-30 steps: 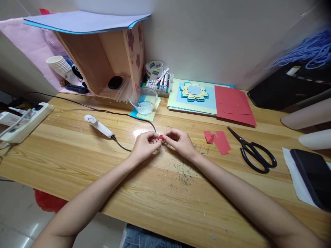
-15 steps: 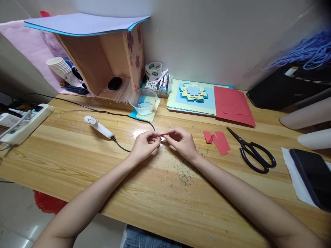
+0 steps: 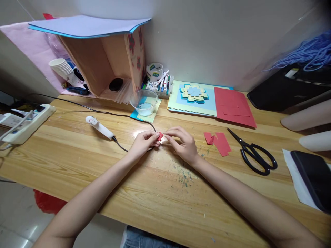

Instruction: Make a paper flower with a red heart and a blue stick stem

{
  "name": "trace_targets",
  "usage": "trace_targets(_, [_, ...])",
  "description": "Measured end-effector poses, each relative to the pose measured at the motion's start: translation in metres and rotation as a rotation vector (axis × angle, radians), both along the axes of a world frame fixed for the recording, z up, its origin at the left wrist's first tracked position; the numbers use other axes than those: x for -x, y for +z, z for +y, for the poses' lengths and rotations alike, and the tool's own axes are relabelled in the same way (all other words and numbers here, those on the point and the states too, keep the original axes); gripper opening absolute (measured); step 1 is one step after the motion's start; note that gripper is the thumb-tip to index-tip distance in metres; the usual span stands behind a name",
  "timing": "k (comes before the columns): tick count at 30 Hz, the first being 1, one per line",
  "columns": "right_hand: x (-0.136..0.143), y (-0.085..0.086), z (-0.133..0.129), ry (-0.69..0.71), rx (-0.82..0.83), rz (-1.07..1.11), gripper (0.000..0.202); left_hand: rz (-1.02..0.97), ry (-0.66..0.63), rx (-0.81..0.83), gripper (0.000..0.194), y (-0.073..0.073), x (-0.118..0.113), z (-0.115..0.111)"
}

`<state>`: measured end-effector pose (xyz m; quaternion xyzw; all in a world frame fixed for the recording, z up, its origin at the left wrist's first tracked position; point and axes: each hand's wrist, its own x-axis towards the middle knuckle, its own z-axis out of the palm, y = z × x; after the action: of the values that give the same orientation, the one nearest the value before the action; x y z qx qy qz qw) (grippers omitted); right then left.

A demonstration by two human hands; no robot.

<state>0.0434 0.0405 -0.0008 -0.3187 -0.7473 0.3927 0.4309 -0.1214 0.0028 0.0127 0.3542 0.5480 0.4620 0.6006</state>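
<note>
A small folded piece of red paper (image 3: 160, 136) is held over the middle of the table. My left hand (image 3: 144, 144) pinches it between thumb and fingers from the left. At the paper's right edge are the thumb and curled fingertips of my right hand (image 3: 183, 143); how firmly they grip is hard to see. To the right lie red paper scraps (image 3: 221, 144), one of them folded over at the left. Black-handled scissors (image 3: 252, 151) rest beyond the scraps, with their blades pointing up and left.
A white corded tool (image 3: 99, 127) lies left of my hands, its cable running behind them. Farther back stand a clear bowl (image 3: 144, 103), markers (image 3: 162, 82), a layered paper flower (image 3: 193, 93) and red sheets (image 3: 234, 106). A phone (image 3: 312, 175) lies at right, a power strip (image 3: 31, 124) at left.
The red paper has turned to show more of its flat face. My right fingertips have drawn slightly apart from my left ones. The view has shifted a little.
</note>
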Motion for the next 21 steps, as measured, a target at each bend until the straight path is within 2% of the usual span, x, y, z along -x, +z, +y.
trace_targets(4, [0.0038,-0.0064,0.0026,0.014,0.338,0.057,0.023,0.127,-0.029,-0.084,0.029,-0.0044,0.0009,0.0001])
trace_targets(6, [0.0050,-0.0094,0.0046,0.041,0.429,0.067,0.025,0.182,-0.040,-0.121,0.028,-0.0037,0.0001,-0.0011])
trace_targets(12, [0.0050,-0.0077,0.0070,0.055,0.485,0.100,0.025,0.140,-0.008,-0.078,0.033,0.0015,-0.0012,-0.0022])
trace_targets(21, [0.0030,-0.0033,0.0098,0.108,0.509,0.128,0.023,-0.114,-0.093,0.035,0.032,-0.0065,0.0063,-0.0001])
